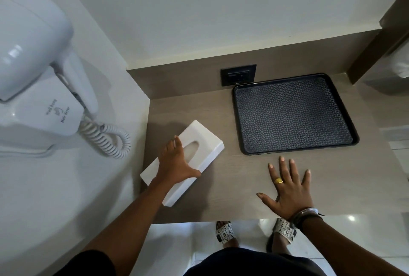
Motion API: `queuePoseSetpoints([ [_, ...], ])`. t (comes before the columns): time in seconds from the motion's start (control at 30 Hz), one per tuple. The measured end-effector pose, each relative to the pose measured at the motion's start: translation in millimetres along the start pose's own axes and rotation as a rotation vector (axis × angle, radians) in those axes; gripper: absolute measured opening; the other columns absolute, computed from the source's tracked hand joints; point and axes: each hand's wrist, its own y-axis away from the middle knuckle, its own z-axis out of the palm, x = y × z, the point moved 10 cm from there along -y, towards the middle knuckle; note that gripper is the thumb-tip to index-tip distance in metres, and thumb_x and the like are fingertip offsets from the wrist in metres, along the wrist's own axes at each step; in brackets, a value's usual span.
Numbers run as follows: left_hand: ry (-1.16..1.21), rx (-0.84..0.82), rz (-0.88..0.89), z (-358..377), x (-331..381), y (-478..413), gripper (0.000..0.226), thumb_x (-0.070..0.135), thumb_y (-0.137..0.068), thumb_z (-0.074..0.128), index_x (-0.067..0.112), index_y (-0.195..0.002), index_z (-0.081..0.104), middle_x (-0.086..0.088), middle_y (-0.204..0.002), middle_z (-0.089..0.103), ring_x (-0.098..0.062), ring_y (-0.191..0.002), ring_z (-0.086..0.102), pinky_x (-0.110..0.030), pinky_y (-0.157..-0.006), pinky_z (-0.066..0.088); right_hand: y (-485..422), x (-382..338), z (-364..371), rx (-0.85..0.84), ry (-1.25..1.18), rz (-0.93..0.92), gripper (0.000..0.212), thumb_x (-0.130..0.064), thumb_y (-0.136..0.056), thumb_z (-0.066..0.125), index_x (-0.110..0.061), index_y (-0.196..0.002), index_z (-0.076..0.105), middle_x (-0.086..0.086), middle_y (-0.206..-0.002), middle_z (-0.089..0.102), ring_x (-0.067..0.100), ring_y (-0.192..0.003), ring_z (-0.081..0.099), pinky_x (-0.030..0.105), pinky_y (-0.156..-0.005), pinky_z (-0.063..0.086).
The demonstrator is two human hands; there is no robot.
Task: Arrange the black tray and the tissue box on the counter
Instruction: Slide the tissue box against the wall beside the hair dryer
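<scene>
A white tissue box (205,143) lies at an angle on the left part of the wood-grain counter (232,187). My left hand (174,163) grips it across the top, fingers over its far edge and thumb on the near side, partly covering the oval slot. A black patterned tray (292,114) lies flat at the back right, near the wall, with nothing on it. My right hand (287,187) hovers or rests flat with fingers spread on the counter just in front of the tray, holding nothing.
A white wall-hung hair dryer (33,54) with a coiled cord (106,136) hangs on the left wall beside the counter. A black power socket (239,75) sits in the backsplash behind the tray. The counter's front edge runs just above my sandalled feet (225,232).
</scene>
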Motion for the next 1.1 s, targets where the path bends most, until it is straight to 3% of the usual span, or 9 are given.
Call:
queuePoseSetpoints([
  [0.27, 0.26, 0.109, -0.344, -52.7, -30.0, -40.9, 0.144, 0.064, -0.054, 0.085, 0.006, -0.154, 0.0, -0.021, -0.161, 0.014, -0.041, -0.148, 0.016, -0.055, -0.121, 0.015, -1.2, 4.0, 0.1, 0.0, -0.006, 0.015, 0.093, -0.084, -0.077, 0.028, -0.028, -0.151, 0.029, 0.011, -0.163, 0.02, 0.038, -0.149, 0.016, 0.071, -0.111, 0.015],
  [0.43, 0.341, 0.179, -0.515, -77.9, -48.3, -60.4, 0.137, 0.059, -0.055, 0.087, 0.0, -0.152, 0.012, -0.023, -0.155, 0.028, -0.039, -0.143, 0.029, -0.05, -0.119, 0.026, -1.9, 4.9, 1.1, 0.012, -0.002, 0.023, 0.092, -0.084, -0.077, 0.03, -0.029, -0.151, 0.029, 0.01, -0.163, 0.019, 0.037, -0.149, 0.015, 0.07, -0.111, 0.014],
  [0.57, 0.359, 0.131, -0.628, -75.9, -59.2, -70.9, 0.138, 0.062, -0.052, 0.087, -0.001, -0.151, 0.015, -0.024, -0.154, 0.029, -0.04, -0.142, 0.029, -0.053, -0.119, 0.024, -2.2, 5.8, 2.3, 0.006, -0.004, 0.021, 0.091, -0.083, -0.078, 0.028, -0.03, -0.152, 0.027, 0.009, -0.164, 0.017, 0.036, -0.15, 0.013, 0.07, -0.112, 0.014],
  [1.1, 0.331, 0.253, -0.678, -67.7, -73.4, -111.3, 0.141, 0.061, -0.047, 0.09, -0.004, -0.15, 0.018, -0.03, -0.152, 0.028, -0.044, -0.14, 0.028, -0.053, -0.12, 0.02, -3.1, 8.0, 6.0, -0.008, -0.016, 0.024, 0.087, -0.08, -0.08, 0.029, -0.031, -0.152, 0.023, 0.008, -0.164, 0.013, 0.035, -0.15, 0.011, 0.068, -0.112, 0.013],
])
